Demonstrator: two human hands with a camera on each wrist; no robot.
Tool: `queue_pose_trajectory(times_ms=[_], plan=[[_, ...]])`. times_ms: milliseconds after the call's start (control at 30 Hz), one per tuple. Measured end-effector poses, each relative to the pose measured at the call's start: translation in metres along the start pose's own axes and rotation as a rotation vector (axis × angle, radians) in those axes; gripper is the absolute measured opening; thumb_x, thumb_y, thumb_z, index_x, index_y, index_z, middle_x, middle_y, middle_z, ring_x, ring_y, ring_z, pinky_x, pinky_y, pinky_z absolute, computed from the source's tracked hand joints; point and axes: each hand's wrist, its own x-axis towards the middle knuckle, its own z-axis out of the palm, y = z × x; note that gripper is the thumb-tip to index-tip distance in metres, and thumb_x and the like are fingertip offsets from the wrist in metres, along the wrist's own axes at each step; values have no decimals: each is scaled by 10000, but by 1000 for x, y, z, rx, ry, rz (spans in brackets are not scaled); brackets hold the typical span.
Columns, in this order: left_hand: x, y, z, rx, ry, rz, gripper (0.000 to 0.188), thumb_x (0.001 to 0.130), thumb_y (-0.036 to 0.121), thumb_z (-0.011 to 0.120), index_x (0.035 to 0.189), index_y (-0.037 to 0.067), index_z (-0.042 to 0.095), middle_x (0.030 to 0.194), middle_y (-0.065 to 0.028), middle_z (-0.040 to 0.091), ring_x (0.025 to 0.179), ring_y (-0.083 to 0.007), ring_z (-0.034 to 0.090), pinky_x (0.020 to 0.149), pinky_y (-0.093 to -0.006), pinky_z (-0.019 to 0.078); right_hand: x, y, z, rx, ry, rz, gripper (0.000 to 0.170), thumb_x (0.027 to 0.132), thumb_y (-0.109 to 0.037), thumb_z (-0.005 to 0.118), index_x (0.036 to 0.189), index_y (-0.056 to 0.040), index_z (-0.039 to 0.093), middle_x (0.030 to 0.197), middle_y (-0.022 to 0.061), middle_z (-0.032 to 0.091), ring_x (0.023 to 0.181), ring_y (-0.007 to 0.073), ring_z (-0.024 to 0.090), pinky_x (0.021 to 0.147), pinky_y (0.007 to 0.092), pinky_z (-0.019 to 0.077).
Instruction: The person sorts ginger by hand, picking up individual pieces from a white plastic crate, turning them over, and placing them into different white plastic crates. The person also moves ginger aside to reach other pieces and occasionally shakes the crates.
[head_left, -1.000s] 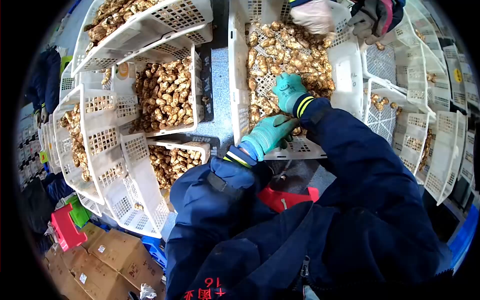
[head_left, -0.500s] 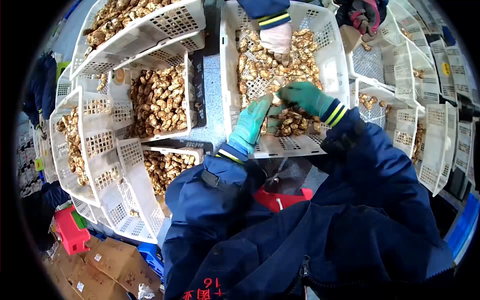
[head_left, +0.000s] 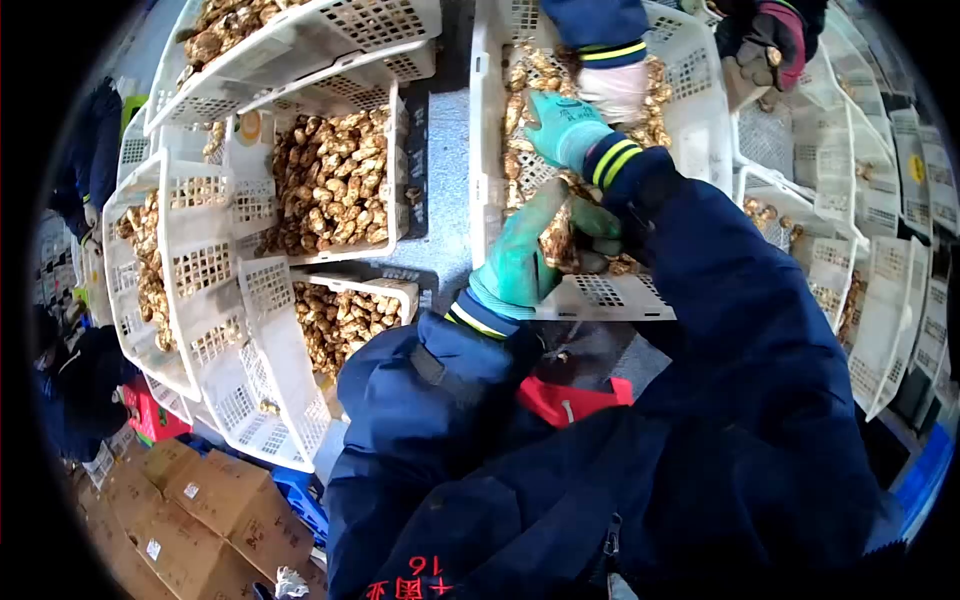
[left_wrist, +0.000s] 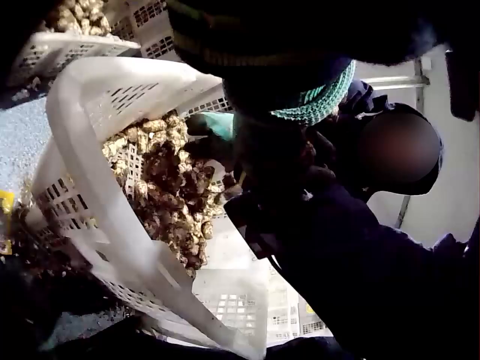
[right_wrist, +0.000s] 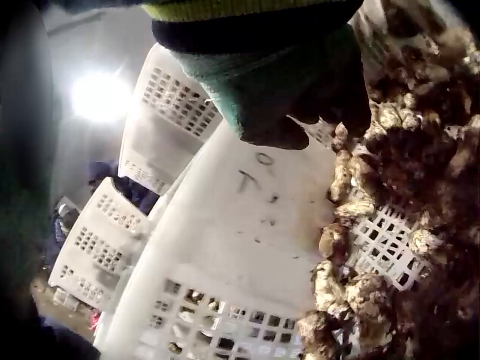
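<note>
In the head view, my left hand [head_left: 520, 260], in a green glove, curls round brown mottled pieces [head_left: 557, 240] near the front of a white perforated crate [head_left: 600, 298]. My right hand [head_left: 565, 130] lies further in, back upward, over similar pieces in the crate; its fingertips are hidden. The right wrist view has the right hand [right_wrist: 277, 94] in shadow beside the crate wall [right_wrist: 240, 217] and loose pieces [right_wrist: 367, 292]. Dark clothing and shadow cover most of the left hand in the left wrist view, where the crate rim [left_wrist: 120, 202] shows.
Another person's pale gloved hand [head_left: 613, 92] is in the same crate, beyond my right hand. At the upper right, a dark gloved hand [head_left: 752, 65] holds a piece. More crates [head_left: 392, 170] stand left and right; cardboard boxes [head_left: 215, 500] lie lower left.
My right hand has moved away from my left, further into the crate. My left hand has turned and now holds pieces. The other person's pale glove has shifted right.
</note>
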Motion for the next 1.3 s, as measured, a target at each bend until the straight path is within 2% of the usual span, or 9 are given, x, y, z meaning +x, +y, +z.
queue_pose_trajectory(times_ms=[367,600,733,800,900,1000,1033,1233,1300], plan=[[14,-16,-39,65,217,89,347,905,259,542,1084,-35,588,923,-116,635,849,-204,631,713,-304,510,45,18,55,-310,66,172,574,849,-372,564,1363,-171,405,1278,100,539,1223,308,455,974,459,381],[4,56,-51,-191,204,435,482,923,296,514,1266,-39,468,1155,-210,590,1069,-289,601,897,-377,526,9,56,11,664,280,-87,482,844,-257,665,1279,-131,502,964,82,650,878,237,627,810,376,497],[5,46,-45,-281,61,323,510,942,337,463,1335,15,423,1334,-251,457,1186,-404,507,961,-508,467,-31,6,-75,246,560,-869,363,888,-202,596,1231,-97,536,1024,97,630,800,274,617,711,341,506],[3,46,-30,-373,-63,254,550,934,382,467,1354,31,417,1369,-239,430,1222,-431,465,960,-535,458,-65,-43,-89,952,146,-468,280,894,-189,541,1121,-32,588,824,130,636,743,317,599,704,391,485],[-3,54,-38,-509,-258,259,616,914,424,504,1368,21,399,1377,-263,413,1271,-441,405,986,-524,441,10,28,-35,-160,853,-793,394,831,-152,646,1208,-81,553,990,95,661,843,228,653,695,330,549],[-13,76,-42,-544,-171,430,600,906,386,540,1357,13,404,1360,-261,437,1280,-404,410,1014,-487,421,-31,23,-26,-272,-227,-226,364,851,-170,545,1209,-106,566,957,142,655,839,293,642,801,379,515],[-16,84,-39,-493,-87,540,594,908,379,540,1359,17,403,1355,-258,445,1276,-395,419,1014,-481,420,-32,30,0,-504,-374,-485,359,862,-205,496,1213,-151,551,927,142,654,830,292,642,788,387,511],[-29,106,-71,-282,-19,597,430,888,228,583,1270,39,530,1201,-163,590,1117,-299,547,961,-429,440,-29,36,136,-137,214,-754,428,875,-258,477,1298,-206,508,1311,113,484,1170,277,500,957,383,423],[-27,104,-71,-227,146,626,368,935,243,538,1227,20,525,1186,-223,567,1097,-347,560,880,-432,522,-43,13,100,-255,-245,-456,445,871,-255,484,1314,-220,512,1296,114,492,1199,269,476,999,383,393]])
